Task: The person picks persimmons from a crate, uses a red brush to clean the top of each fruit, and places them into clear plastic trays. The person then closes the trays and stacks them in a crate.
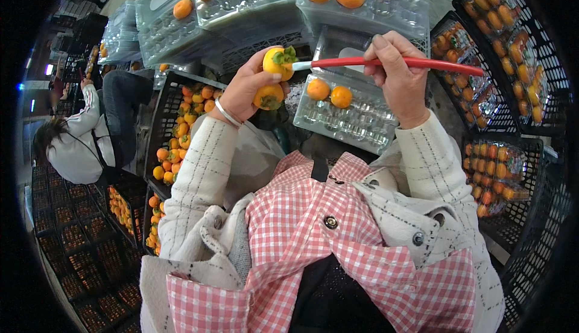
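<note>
My left hand (249,82) grips two orange persimmons, an upper persimmon (272,63) with its green calyx facing right and a lower persimmon (268,97) beneath it. In my right hand (399,73) is a slim red-handled tool (344,61), held level like a pen. Its pale tip meets the upper persimmon beside the calyx; whether it is a brush or a blade I cannot tell. Below my right hand lies an open clear plastic clamshell tray (346,118) with moulded cups. Two persimmons (329,93) sit in its upper left cups.
Stacked clear clamshells (362,19) stand ahead, some with persimmons on top. A black crate of loose persimmons (156,120) is at my left. Black crates with packed persimmon boxes (493,170) line my right. Another person (81,143) sits at far left, near many stacked crates (81,247).
</note>
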Motion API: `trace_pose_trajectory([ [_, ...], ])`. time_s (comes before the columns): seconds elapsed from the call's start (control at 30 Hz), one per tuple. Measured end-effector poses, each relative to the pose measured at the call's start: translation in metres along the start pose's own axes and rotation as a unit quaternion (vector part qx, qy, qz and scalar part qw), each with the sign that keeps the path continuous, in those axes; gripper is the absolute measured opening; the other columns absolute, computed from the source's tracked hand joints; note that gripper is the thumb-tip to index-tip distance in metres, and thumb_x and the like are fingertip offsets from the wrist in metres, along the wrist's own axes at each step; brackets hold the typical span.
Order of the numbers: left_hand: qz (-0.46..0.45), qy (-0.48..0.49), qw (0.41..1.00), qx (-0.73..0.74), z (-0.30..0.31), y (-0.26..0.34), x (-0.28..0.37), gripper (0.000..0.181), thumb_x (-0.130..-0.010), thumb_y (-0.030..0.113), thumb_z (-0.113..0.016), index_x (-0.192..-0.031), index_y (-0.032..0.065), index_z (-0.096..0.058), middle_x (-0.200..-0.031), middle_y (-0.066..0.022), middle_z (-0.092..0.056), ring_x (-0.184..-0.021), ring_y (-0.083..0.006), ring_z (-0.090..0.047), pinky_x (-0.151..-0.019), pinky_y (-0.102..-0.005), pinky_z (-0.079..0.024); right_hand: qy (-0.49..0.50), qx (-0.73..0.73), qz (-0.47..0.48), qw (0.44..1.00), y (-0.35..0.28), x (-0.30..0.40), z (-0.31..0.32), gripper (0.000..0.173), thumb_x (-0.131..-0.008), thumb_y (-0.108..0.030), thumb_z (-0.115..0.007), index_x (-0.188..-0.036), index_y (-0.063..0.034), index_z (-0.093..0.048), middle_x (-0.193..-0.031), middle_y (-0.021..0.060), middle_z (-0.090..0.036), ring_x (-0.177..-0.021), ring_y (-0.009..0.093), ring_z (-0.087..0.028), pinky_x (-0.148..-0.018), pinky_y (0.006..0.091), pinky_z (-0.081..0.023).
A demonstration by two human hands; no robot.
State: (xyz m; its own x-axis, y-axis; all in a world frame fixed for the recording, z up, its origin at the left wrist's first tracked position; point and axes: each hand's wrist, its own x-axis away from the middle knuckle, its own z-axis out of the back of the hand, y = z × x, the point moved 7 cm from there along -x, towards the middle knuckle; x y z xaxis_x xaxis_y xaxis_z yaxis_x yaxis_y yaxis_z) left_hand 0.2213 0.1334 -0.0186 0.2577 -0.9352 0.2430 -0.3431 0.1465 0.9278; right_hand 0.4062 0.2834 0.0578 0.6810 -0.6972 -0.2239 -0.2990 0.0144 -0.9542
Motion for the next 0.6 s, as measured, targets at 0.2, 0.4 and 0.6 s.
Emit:
trace_pose_trajectory([
  [0.2,0.041,0.127,0.954,0.269,0.013,-0.032,-0.005,0.044,-0.091,0.024,-0.059,-0.123,-0.0012,-0.044,-0.113,-0.0172,-0.056,-0.091,-0.0238,-0.062,-0.081,-0.0381,-0.056,0.026,0.005,0.026,0.999,-0.001,0.004,0.003,0.026,-0.094,-0.023,-0.056,-0.075,-0.0057,-0.061,-0.066,-0.0012,-0.059,-0.054,0.001,-0.051,-0.046,0.0138,-0.035],
  [0.4,0.044,0.141,0.928,0.343,0.009,-0.040,-0.012,0.046,-0.089,0.028,-0.063,-0.121,0.0002,-0.046,-0.108,-0.0184,-0.056,-0.092,-0.0256,-0.062,-0.080,-0.0376,-0.057,-0.067,0.064,0.056,0.994,-0.002,0.012,-0.019,0.027,-0.095,-0.022,-0.052,-0.075,-0.0054,-0.059,-0.068,-0.0012,-0.059,-0.056,0.003,-0.053,-0.046,0.0160,-0.035],
  [0.6,0.047,0.148,0.934,0.321,0.010,-0.042,-0.013,0.050,-0.089,0.030,-0.063,-0.123,-0.0008,-0.044,-0.109,-0.0194,-0.058,-0.084,-0.0232,-0.064,-0.076,-0.0361,-0.058,-0.031,0.019,-0.034,0.999,0.010,0.011,-0.015,0.025,-0.094,-0.021,-0.055,-0.076,-0.0045,-0.060,-0.066,-0.0013,-0.057,-0.057,0.002,-0.049,-0.051,0.0173,-0.037],
])
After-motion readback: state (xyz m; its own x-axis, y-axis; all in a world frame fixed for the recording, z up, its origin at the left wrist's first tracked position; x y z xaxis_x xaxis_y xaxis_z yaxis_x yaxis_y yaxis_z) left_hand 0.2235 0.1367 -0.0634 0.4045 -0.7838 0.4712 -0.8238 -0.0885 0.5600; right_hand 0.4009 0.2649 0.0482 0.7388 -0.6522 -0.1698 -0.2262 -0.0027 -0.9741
